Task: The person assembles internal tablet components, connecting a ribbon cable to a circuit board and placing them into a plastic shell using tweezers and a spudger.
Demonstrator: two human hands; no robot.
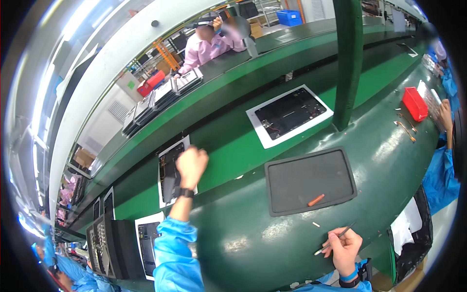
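Note:
My left hand (pixel 192 164), with a dark band on its wrist, reaches over a dark electronic panel (pixel 169 170) lying on a white sheet on the green belt. Its fingers are curled and partly hidden, so anything in them cannot be made out. At the lower right, my right hand (pixel 344 247) pinches a slim dark stick-like tool (pixel 346 229) with a pale tip, above the green tabletop. Beyond that hand lies a black rimmed mat (pixel 306 180). A short orange-red stick (pixel 316 200) rests on it.
Another dark panel (pixel 289 114) sits on a white sheet by a green post (pixel 348 73). A red bin (pixel 415 104) and small orange parts (pixel 406 132) lie right. A black rack (pixel 121 246) stands left. A co-worker in pink (pixel 204 48) is across the line.

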